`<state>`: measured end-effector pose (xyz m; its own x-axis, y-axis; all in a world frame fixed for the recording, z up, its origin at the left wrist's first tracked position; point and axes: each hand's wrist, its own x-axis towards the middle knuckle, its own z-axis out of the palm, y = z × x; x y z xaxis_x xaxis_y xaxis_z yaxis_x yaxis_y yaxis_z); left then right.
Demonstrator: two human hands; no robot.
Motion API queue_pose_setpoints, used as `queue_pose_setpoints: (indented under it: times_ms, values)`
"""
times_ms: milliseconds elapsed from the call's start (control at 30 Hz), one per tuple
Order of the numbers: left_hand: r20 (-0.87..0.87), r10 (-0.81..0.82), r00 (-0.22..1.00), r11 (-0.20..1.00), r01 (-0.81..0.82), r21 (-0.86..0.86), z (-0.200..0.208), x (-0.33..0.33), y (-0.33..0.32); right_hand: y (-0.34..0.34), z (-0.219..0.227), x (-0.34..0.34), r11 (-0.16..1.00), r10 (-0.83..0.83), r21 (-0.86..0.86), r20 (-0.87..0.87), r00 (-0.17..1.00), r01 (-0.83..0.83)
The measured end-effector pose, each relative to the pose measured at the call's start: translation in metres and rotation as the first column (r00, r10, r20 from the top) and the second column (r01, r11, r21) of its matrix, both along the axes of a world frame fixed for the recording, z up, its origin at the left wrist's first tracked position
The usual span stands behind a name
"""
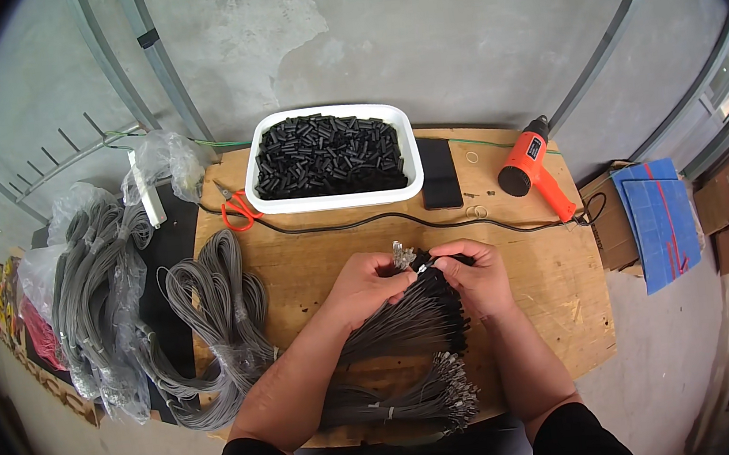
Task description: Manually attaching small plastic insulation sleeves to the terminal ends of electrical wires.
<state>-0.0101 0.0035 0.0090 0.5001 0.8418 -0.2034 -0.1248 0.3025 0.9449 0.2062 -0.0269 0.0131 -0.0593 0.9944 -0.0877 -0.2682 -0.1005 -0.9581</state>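
Note:
My left hand (364, 288) is closed around grey cables, with their silver metal ends (403, 255) sticking up past the thumb and forefinger. Close beside it, the fingertips of my right hand (478, 279) pinch what looks like a small black sleeve at a cable end. Under both hands fans a bundle of thin grey cables (405, 319), its right ends covered in black sleeves (456, 317). Nearer to me lies a second tied cable bundle (374, 404) with bare silver terminals (457, 391). Beyond my hands stands a white tub (337, 201) full of short black sleeves (330, 153).
An orange heat gun (533, 165) rests at the back right, its black cord (364, 223) crossing the wooden table (558, 296). Orange-handled scissors (240, 212) and a black phone (440, 175) flank the tub. Coiled grey cables (217, 305) lie at left.

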Motion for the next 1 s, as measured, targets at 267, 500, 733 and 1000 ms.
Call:
queue_pose_setpoints:
  times_ms: [267,500,733,1000]
  values:
    - [-0.084,-0.025,0.996,0.998,0.03,0.058,-0.0014,-0.0012,0.0002,0.0004,0.0002,0.003,0.999,0.034,0.009,0.025,0.999,-0.034]
    - [-0.155,-0.028,0.987,0.994,0.044,0.101,-0.0003,-0.0012,0.0001,0.0011,-0.0029,0.0026,0.998,0.049,0.029,0.064,0.997,-0.051]
    - [-0.039,-0.007,0.999,0.999,0.009,0.034,0.0059,-0.0014,-0.0015,0.0007,-0.0032,0.0008,1.0,0.022,-0.008,0.029,0.999,-0.022]
    - [-0.016,-0.012,1.0,1.0,0.013,0.022,0.0028,-0.0061,0.0007,0.0007,-0.0009,0.0018,0.997,0.039,-0.063,-0.15,0.988,-0.049]
